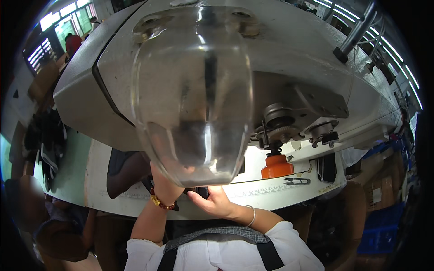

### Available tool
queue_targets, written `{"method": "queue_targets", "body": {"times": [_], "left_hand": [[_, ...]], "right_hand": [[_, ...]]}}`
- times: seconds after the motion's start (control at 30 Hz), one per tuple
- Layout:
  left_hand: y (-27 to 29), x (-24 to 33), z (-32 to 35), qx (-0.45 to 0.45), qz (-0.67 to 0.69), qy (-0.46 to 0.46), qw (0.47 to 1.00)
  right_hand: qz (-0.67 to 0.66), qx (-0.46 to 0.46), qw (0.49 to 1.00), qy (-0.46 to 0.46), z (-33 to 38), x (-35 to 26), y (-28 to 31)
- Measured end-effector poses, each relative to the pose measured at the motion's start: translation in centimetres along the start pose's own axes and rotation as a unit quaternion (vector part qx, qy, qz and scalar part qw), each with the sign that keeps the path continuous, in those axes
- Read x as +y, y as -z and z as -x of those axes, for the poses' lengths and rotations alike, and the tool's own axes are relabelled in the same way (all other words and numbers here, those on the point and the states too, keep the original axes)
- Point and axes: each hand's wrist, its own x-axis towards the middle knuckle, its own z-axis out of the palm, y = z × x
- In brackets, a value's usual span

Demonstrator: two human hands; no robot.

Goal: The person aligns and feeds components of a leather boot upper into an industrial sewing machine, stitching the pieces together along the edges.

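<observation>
From where I watch, the far left shows a pile of dark fabric (pixel 47 140) lying on the pale tabletop (pixel 97 176), with another dark piece (pixel 124 169) nearer the middle, just beside my left wrist. My left hand (pixel 165 178) reaches up under the clear plastic guard (pixel 192 95) of the big grey sewing machine (pixel 289 54); the guard hides the fingers, so I cannot tell how far they are open or what they grip. A beaded bracelet (pixel 159 202) circles that wrist.

Just to the right, my right hand (pixel 216 201) is curled partly closed, thumb and fingers pinching a small dark piece (pixel 202 192) at the tabletop's near edge, directly below the guard. A thin silver bangle (pixel 252 216) sits on that wrist.

Further right, an orange cone-shaped part (pixel 276 166) stands under the machine's metal mechanism (pixel 280 124), and a small pair of thread snips (pixel 296 181) lies flat on the tabletop just beside it. A dark flat object (pixel 329 167) rests further along. At the far right, beyond the tabletop's end, sit blue crates (pixel 382 230).
</observation>
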Motion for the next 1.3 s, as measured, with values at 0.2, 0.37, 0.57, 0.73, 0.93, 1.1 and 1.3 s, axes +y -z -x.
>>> {"method": "queue_targets", "body": {"times": [0.2,0.37,0.57,0.73,0.93,1.1,1.3], "left_hand": [[-0.8,-0.9,0.2,0.043,0.002,0.017,0.999],[-0.8,-1.9,0.2,0.005,-0.008,0.009,1.0],[-1.2,-2.6,0.0,0.017,0.046,0.012,0.999],[-1.2,-3.0,-0.3,-0.047,0.083,0.018,0.995],[-1.2,-3.8,0.0,-0.05,0.086,0.018,0.995],[-1.2,-3.8,-0.2,-0.047,0.105,0.054,0.992],[-0.5,-1.9,0.0,-0.023,0.039,0.028,0.999]], "right_hand": [[0.002,-0.024,0.998,-0.054,0.0,0.2,0.2],[-0.046,-0.012,0.995,-0.084,-0.4,-0.1,0.2],[-0.015,-0.063,0.992,-0.112,-0.8,-1.1,1.2],[0.07,-0.072,0.979,-0.178,-1.3,-1.2,1.0],[0.035,-0.09,0.987,-0.124,-1.5,-1.1,1.8],[0.067,-0.021,0.997,0.0,-1.5,0.1,1.2],[0.018,-0.019,0.998,-0.049,-0.9,1.1,1.6]]}}
